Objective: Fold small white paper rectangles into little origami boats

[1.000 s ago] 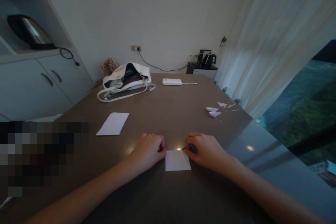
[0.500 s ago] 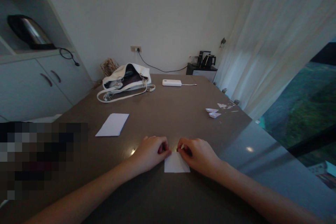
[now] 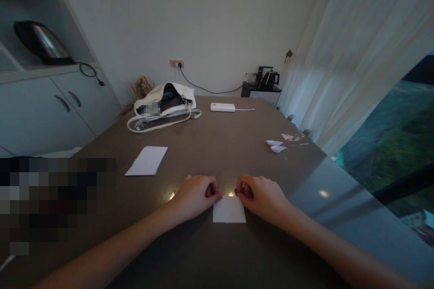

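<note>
The person's left forearm (image 3: pixel 135 231) is slim, smooth-looking and bare, widening evenly from a narrow wrist toward the elbow; the right forearm (image 3: pixel 323 231) matches it, bare along its whole visible length. The left hand (image 3: pixel 195 194) and right hand (image 3: pixel 264 193) are bare too, compact, with slender fingers (image 3: pixel 242 180) and rounded knuckles

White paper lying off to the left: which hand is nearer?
Left. The left hand is right of the white paper and nearer the camera; the right hand is farther right.

No legible text, labels, brands, numbers or signs.
</note>
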Action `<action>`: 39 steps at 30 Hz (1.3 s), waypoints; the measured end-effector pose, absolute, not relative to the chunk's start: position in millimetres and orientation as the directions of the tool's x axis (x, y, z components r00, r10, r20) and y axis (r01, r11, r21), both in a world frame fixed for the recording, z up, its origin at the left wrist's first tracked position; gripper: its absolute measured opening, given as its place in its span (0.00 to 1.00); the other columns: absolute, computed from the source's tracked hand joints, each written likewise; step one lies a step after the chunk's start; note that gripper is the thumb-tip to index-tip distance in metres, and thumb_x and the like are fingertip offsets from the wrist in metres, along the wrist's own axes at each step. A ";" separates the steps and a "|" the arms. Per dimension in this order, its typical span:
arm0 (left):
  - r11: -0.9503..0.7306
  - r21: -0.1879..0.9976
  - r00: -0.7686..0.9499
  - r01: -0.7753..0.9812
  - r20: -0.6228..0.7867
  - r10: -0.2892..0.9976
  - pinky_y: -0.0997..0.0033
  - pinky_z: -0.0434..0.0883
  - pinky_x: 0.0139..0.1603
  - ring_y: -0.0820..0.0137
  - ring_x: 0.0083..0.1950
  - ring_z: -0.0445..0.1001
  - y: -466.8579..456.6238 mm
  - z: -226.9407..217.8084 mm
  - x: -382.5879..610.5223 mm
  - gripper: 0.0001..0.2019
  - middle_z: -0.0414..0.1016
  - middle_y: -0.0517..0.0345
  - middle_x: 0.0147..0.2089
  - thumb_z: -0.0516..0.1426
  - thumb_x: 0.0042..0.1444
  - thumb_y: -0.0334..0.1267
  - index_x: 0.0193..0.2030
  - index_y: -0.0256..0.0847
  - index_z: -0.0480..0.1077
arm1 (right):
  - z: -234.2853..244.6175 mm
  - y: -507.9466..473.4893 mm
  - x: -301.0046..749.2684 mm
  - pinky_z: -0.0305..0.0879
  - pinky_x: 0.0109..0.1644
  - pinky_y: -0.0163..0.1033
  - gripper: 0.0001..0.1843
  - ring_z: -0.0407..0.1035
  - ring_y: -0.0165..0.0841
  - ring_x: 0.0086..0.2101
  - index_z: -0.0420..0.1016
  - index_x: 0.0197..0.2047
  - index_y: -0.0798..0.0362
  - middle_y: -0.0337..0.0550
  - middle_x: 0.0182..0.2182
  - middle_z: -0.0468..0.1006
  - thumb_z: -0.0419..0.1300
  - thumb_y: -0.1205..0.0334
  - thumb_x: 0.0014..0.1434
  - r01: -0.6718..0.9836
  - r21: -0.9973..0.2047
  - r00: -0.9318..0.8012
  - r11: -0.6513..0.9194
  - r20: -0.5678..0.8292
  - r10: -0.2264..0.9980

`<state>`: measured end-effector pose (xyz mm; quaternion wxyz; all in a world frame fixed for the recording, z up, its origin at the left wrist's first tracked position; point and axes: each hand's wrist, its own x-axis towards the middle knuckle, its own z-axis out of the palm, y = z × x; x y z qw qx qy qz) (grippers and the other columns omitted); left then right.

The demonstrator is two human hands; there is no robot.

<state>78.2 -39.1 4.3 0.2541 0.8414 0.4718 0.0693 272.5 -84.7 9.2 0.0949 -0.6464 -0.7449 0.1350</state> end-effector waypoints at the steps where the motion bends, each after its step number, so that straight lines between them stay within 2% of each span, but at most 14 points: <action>1: -0.426 0.494 0.546 0.758 -0.123 0.829 0.73 0.57 0.30 0.69 0.30 0.70 -39.1 4.4 78.3 0.07 0.72 0.62 0.26 0.58 0.52 0.42 0.32 0.41 0.72 | 10.6 -84.7 274.7 0.45 0.25 0.32 0.05 0.68 0.28 0.25 0.72 0.32 0.47 0.32 0.24 0.77 0.57 0.65 0.51 0.942 -0.314 -0.142 0.120 -0.046 0.989; 7: -0.454 0.480 0.562 0.751 -0.104 0.821 0.72 0.56 0.31 0.69 0.30 0.69 -39.4 2.9 77.5 0.08 0.72 0.62 0.26 0.58 0.53 0.43 0.32 0.41 0.72 | 12.5 -82.7 282.8 0.47 0.26 0.32 0.06 0.67 0.29 0.25 0.73 0.31 0.48 0.34 0.25 0.77 0.56 0.67 0.49 0.940 -0.317 -0.157 0.124 -0.080 0.984; 11: -0.516 0.471 0.615 0.715 -0.074 0.785 0.69 0.57 0.35 0.67 0.32 0.70 -39.6 3.1 72.6 0.10 0.72 0.62 0.27 0.56 0.55 0.45 0.34 0.42 0.71 | 7.7 -79.1 289.2 0.51 0.27 0.31 0.08 0.67 0.28 0.25 0.74 0.32 0.49 0.34 0.25 0.76 0.57 0.68 0.48 0.890 -0.413 -0.244 0.195 -0.069 0.967; 14: -0.545 0.483 0.654 0.686 -0.079 0.753 0.68 0.57 0.39 0.67 0.34 0.71 -41.0 4.9 68.7 0.11 0.73 0.63 0.30 0.60 0.51 0.47 0.36 0.42 0.71 | 4.4 -76.7 293.0 0.52 0.27 0.31 0.09 0.66 0.28 0.25 0.76 0.34 0.49 0.35 0.24 0.75 0.56 0.68 0.50 0.851 -0.470 -0.289 0.233 -0.049 0.956; 20: -0.556 0.495 0.674 0.668 -0.087 0.734 0.67 0.58 0.41 0.64 0.40 0.69 -43.6 4.2 66.4 0.12 0.71 0.59 0.37 0.63 0.48 0.43 0.38 0.41 0.69 | 2.5 -76.7 291.4 0.56 0.30 0.31 0.10 0.67 0.28 0.27 0.78 0.35 0.51 0.39 0.29 0.77 0.55 0.66 0.56 0.780 -0.539 -0.363 0.317 0.021 0.931; 24: -0.562 0.508 0.690 0.652 -0.091 0.718 0.67 0.59 0.41 0.64 0.41 0.69 -43.3 3.9 66.5 0.10 0.70 0.58 0.38 0.62 0.49 0.42 0.36 0.41 0.69 | 3.9 -77.7 288.5 0.56 0.29 0.31 0.07 0.65 0.28 0.27 0.78 0.36 0.52 0.40 0.29 0.74 0.61 0.62 0.53 0.724 -0.578 -0.443 0.377 0.030 0.896; 27: -0.560 0.529 0.695 0.638 -0.083 0.714 0.67 0.60 0.41 0.64 0.41 0.68 -44.1 5.3 67.2 0.12 0.70 0.59 0.38 0.62 0.49 0.41 0.39 0.41 0.69 | 4.8 -78.2 288.2 0.56 0.29 0.30 0.11 0.65 0.27 0.27 0.78 0.37 0.53 0.39 0.30 0.73 0.66 0.62 0.48 0.690 -0.612 -0.481 0.386 0.010 0.877; 35: -0.543 0.599 0.723 0.589 -0.091 0.684 0.67 0.63 0.41 0.64 0.42 0.68 -42.3 3.3 66.1 0.11 0.69 0.57 0.40 0.61 0.49 0.40 0.39 0.40 0.69 | 8.1 -80.3 287.7 0.57 0.31 0.31 0.09 0.64 0.27 0.28 0.77 0.39 0.53 0.38 0.30 0.72 0.62 0.66 0.53 0.670 -0.625 -0.506 0.400 0.008 0.862; 39: -0.561 0.578 0.728 0.593 -0.086 0.680 0.66 0.63 0.42 0.63 0.43 0.67 -43.0 2.2 66.0 0.12 0.69 0.56 0.41 0.60 0.50 0.42 0.40 0.41 0.69 | 11.5 -82.9 284.3 0.57 0.32 0.31 0.13 0.65 0.29 0.30 0.76 0.41 0.53 0.39 0.32 0.73 0.66 0.61 0.50 0.683 -0.609 -0.510 0.404 -0.002 0.860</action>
